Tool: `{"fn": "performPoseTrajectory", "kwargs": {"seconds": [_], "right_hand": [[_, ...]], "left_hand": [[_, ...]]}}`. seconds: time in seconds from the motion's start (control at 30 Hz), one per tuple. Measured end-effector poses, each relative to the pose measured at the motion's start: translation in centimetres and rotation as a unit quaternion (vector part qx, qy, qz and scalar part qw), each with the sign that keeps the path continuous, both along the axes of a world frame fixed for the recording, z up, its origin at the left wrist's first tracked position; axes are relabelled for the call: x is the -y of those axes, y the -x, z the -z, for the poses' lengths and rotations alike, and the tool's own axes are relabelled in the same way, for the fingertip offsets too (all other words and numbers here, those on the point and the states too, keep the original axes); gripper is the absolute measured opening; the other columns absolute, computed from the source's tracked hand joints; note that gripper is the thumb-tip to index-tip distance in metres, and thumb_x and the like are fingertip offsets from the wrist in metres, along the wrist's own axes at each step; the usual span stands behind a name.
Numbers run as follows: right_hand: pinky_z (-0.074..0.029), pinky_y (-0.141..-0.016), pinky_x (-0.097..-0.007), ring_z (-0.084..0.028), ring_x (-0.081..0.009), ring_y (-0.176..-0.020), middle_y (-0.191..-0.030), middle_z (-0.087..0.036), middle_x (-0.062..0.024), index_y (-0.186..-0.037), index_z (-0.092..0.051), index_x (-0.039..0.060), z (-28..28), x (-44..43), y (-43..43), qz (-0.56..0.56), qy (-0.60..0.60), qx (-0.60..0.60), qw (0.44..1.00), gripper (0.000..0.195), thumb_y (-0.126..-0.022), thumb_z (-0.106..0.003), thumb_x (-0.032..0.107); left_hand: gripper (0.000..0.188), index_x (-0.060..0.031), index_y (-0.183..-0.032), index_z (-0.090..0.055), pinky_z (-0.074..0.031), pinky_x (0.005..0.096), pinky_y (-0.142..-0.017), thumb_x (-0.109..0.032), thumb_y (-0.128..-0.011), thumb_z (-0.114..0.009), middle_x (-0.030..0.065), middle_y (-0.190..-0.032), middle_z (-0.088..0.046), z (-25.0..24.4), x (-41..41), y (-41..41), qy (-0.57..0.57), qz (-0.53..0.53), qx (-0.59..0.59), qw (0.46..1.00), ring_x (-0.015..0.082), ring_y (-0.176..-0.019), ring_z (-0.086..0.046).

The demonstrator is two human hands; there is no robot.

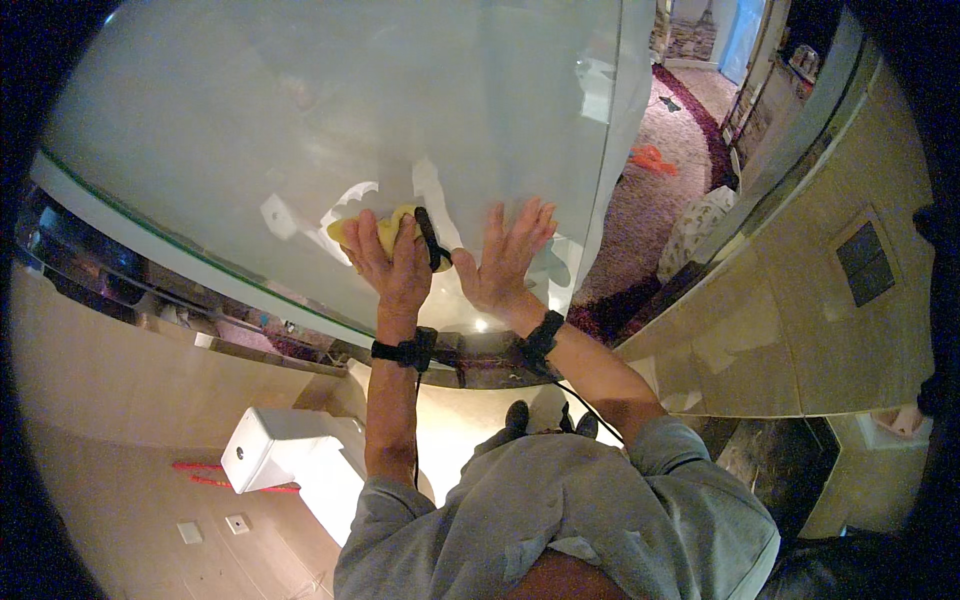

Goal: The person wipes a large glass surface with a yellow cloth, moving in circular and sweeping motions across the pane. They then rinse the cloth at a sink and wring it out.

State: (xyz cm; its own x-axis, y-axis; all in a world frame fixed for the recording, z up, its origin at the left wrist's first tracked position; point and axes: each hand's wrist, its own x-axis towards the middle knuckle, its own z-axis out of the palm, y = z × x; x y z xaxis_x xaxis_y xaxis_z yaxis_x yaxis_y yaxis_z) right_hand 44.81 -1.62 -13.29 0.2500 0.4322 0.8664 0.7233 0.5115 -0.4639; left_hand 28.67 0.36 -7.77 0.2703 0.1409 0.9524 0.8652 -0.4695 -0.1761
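Observation:
My left hand (390, 266) presses a yellow cloth (388, 229) with a black part (427, 232) against a large glass panel (300, 97). Its fingers lie over the bunched cloth, so part of it is hidden. To the right of the cloth, my right hand (501, 262) is spread against the same glass and holds nothing. The thumb points toward the black part; whether they touch, I cannot tell. Reflections of the hands and of white fixtures show in the panel. Each wrist wears a black strap with a cable.
A white toilet (274, 442) stands behind on the left, with a red object (202, 472) beside it. Past the panel's right edge, a doorway opens onto a purple-and-pink carpet (637, 225), where an orange item (652, 159) lies. A tiled wall (750, 330) bears a dark switch plate (866, 262).

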Motion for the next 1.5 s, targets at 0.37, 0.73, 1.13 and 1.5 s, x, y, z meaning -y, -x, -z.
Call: {"fn": "performPoseTrajectory", "kwargs": {"seconds": [0.37, 0.73, 1.13, 1.5], "right_hand": [[0.005, -0.113, -0.0820, 0.008, -0.0671, -0.152, -0.169, 0.002, -0.0394, -0.168, -0.029, 0.0151, -0.7, 0.9, 4.9, -0.042, 0.013, 0.007, 0.999, 0.079, -0.105, -0.049, 0.058], [-0.004, -0.119, -0.0748, -0.006, -0.0634, -0.153, -0.169, -0.015, -0.0343, -0.159, -0.045, 0.0074, -2.5, 2.8, 7.1, -0.133, 0.047, 0.062, 0.988, 0.072, -0.105, -0.051, 0.054], [-0.025, -0.120, -0.0682, -0.032, -0.0521, -0.152, -0.166, -0.034, -0.0265, -0.153, -0.053, 0.0089, -3.6, 6.0, 5.0, -0.100, 0.011, 0.101, 0.990, 0.077, -0.096, -0.061, 0.060], [-0.022, -0.124, -0.0626, -0.035, -0.0480, -0.152, -0.165, -0.040, -0.0226, -0.150, -0.058, 0.0178, -7.0, 12.7, -2.1, 0.061, -0.001, 0.131, 0.989, 0.068, -0.099, -0.056, 0.063]], "left_hand": [[0.036, -0.0258, -0.131, -0.074, -0.027, 0.0645, -0.121, -0.033, -0.097, -0.070, 0.0174, -0.162, -0.043, 0.6, -0.3, 0.9, -0.002, 0.009, -0.001, 1.000, 0.0449, -0.151, -0.036], [0.029, -0.0175, -0.121, -0.078, -0.037, 0.0631, -0.117, -0.023, -0.092, -0.080, 0.0153, -0.157, -0.051, 0.4, -2.0, 2.8, -0.076, 0.073, 0.046, 0.993, 0.0436, -0.147, -0.045], [0.028, -0.0109, -0.124, -0.071, -0.037, 0.0635, -0.120, -0.017, -0.096, -0.075, 0.0158, -0.147, -0.057, -0.7, 0.7, 0.6, -0.003, 0.196, 0.088, 0.977, 0.0428, -0.142, -0.048], [0.027, -0.0121, -0.124, -0.074, -0.040, 0.0592, -0.119, -0.008, -0.098, -0.074, 0.0159, -0.144, -0.062, -4.0, 4.0, -7.8, -0.030, 0.349, 0.103, 0.931, 0.0423, -0.142, -0.050]]}}
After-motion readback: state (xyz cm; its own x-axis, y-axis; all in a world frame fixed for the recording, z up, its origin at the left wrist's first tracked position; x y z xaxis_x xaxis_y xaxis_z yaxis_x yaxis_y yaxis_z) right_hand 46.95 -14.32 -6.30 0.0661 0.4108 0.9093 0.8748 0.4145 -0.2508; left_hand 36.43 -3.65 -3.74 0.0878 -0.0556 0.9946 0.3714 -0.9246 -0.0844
